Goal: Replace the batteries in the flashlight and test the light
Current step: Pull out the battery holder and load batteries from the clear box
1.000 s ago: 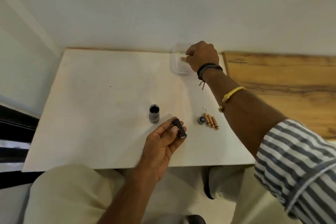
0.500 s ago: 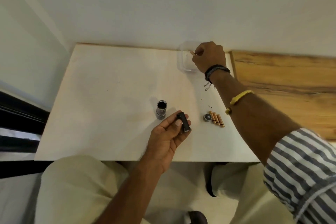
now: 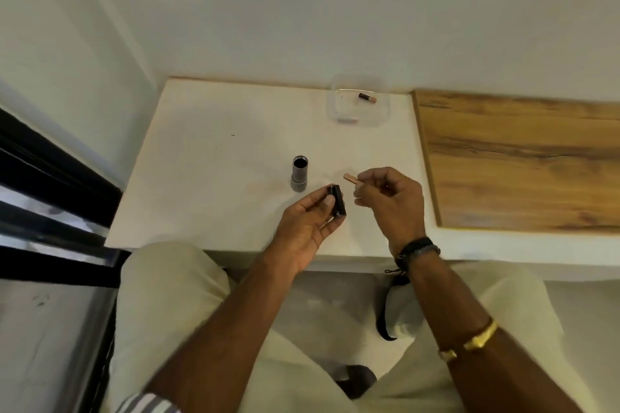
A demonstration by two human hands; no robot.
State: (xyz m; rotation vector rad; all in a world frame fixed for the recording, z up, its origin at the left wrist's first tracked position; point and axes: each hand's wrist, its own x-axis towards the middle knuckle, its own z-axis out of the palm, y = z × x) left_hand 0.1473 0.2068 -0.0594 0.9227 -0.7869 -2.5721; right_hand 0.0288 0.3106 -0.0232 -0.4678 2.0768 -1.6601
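Observation:
My left hand (image 3: 307,228) grips a small black battery holder (image 3: 338,200) above the white table's near edge. Just to its right, my right hand (image 3: 391,201) pinches a copper-coloured battery (image 3: 352,178), its free end pointing left toward the holder; the two are apart. The grey flashlight body (image 3: 299,174) stands upright with its open end up, just beyond my left hand. A clear plastic container (image 3: 359,100) at the table's back edge holds a battery (image 3: 367,97) and another lies near its front wall. The old batteries and the cap are hidden behind my right hand.
The white table (image 3: 218,161) meets a white wall at the back. A wooden board (image 3: 520,161) borders it on the right. A dark frame runs along the left. My lap in light trousers is below the table's near edge.
My right hand left the clear container at the back and came down to the holder, now carrying a battery. My left hand kept the holder roughly in place.

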